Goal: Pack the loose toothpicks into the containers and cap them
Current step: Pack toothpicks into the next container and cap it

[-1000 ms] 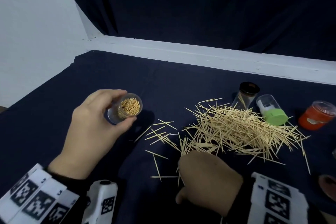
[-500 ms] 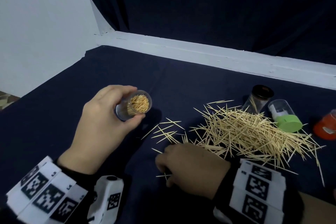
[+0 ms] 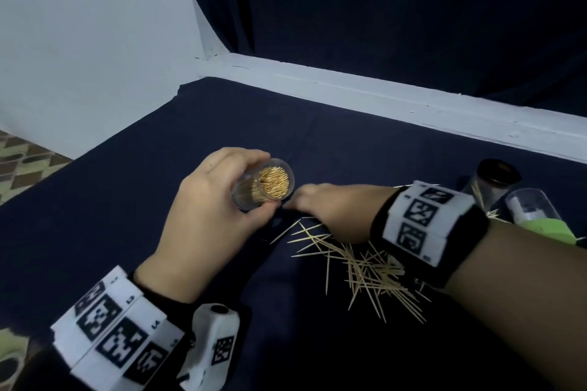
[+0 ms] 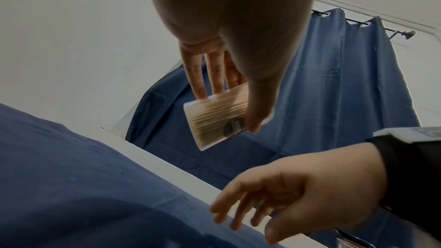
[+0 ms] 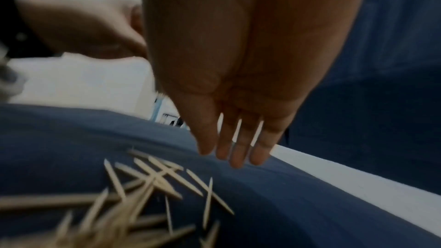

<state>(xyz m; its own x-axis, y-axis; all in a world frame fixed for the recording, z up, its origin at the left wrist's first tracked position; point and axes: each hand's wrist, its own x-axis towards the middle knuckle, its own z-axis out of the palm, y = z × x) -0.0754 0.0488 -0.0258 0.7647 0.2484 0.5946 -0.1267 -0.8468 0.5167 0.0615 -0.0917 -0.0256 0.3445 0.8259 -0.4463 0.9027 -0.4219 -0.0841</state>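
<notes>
The left hand point(image 3: 206, 219) grips a clear container point(image 3: 262, 184), uncapped and packed with toothpicks, fingers point(image 4: 198, 80) and thumb curled round its wall. The right hand point(image 3: 336, 209) hovers just beside it, fingers point(image 5: 236, 150) straight and close together, holding nothing. Loose toothpicks point(image 3: 365, 267) lie on the table point(image 3: 158, 168) behind these fingers, partly hidden by the forearm. Two more containers point(image 3: 495, 181) are cut off at the frame edge.

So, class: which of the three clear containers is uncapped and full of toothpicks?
The clear plastic tube in the left hand; the other two wear black and green caps.
</notes>
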